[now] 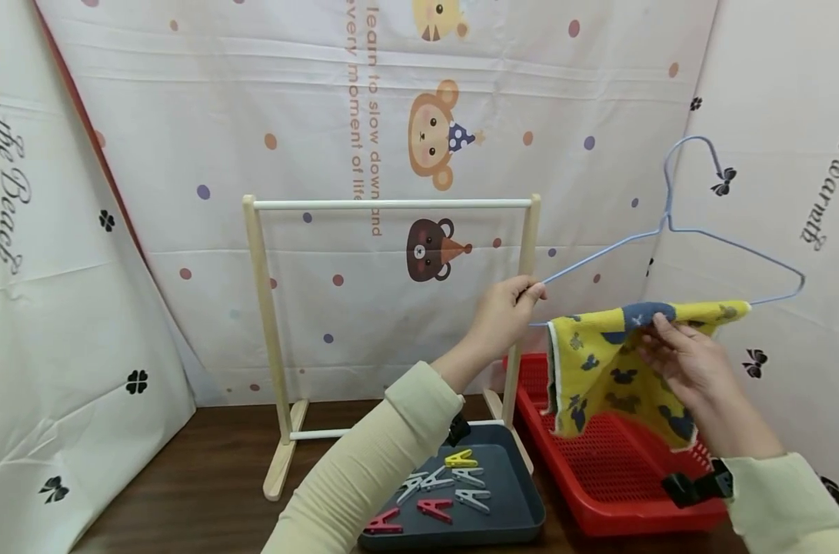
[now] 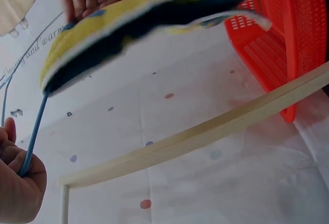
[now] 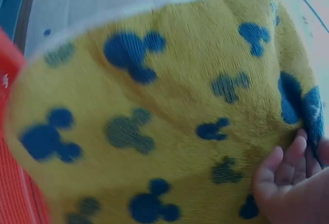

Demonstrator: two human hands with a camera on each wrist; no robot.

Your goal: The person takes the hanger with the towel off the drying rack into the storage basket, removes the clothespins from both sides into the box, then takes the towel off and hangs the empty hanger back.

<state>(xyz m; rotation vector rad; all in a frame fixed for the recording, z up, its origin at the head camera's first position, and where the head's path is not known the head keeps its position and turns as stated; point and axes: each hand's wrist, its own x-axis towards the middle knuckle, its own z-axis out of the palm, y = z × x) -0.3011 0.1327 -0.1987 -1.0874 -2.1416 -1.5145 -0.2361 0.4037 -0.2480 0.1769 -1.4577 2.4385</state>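
Note:
A blue wire hanger is held up at the right, its hook on top. My left hand grips it at its left corner; in the left wrist view the fingers curl round the wire. Over the hanger's lower bar hangs a yellow towel with blue and grey mouse-head shapes and a white edge. My right hand pinches the towel at the fold along the bar, thumb in front. In the right wrist view the towel fills most of the picture, fingers at its right edge.
A wooden rack with white rods stands in the middle of the dark table. In front of it, a grey tray holds several clothespins. A red basket sits below the towel, beside the rack's right foot.

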